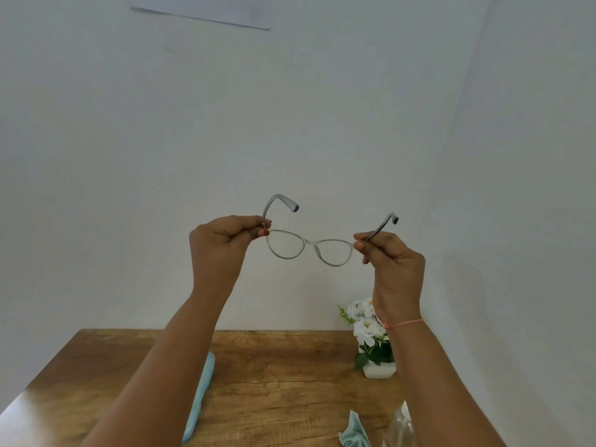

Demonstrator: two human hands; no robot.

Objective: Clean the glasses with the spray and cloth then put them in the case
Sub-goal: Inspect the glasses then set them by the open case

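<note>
I hold the clear grey-framed glasses (309, 245) up in front of the white wall, arms unfolded and pointing up toward me. My left hand (222, 245) pinches the left hinge, my right hand (392, 262) pinches the right temple near its hinge. Down on the wooden table (283, 366), a light blue case (201, 395) lies partly behind my left forearm. The crumpled light blue cloth (354, 433) sits at the bottom edge. A clear item (403, 427), perhaps the spray bottle, shows beside my right forearm, mostly hidden.
A small white pot of white flowers (372, 340) stands at the table's back right, against the wall. White walls meet in a corner on the right.
</note>
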